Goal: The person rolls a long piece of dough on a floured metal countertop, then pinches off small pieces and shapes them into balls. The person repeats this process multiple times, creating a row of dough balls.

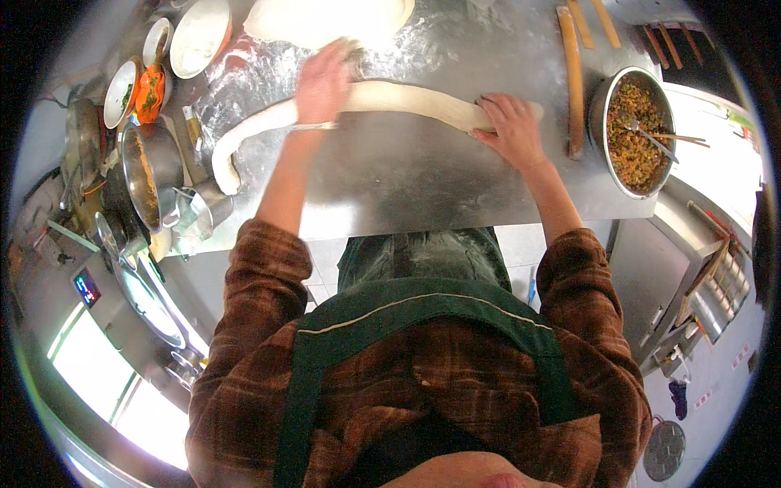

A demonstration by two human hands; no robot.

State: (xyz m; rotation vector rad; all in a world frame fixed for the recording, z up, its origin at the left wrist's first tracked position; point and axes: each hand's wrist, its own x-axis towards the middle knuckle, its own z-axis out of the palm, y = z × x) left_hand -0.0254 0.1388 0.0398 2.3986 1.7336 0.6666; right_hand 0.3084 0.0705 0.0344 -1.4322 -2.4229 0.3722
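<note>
A long rope of pale dough [409, 99] lies curved across the floured steel worktop [390, 177], its left end bent towards me. My left hand [322, 82], slightly blurred, is over the rope left of its middle; whether it grips the dough is unclear. My right hand [509, 125] rests on the rope near its right end, thumb on the near side and fingers over the top. Beyond the rope, at the far edge of the view, lies a broad flat sheet of dough [329, 21], washed out by glare.
On the right stand a wooden rolling pin [572, 82] and a steel bowl of chopped filling [637, 97] with a spoon and chopsticks. Along the left are a white bowl [200, 38], an orange dish [149, 94], a large steel pot [152, 177] and a small steel container [213, 204].
</note>
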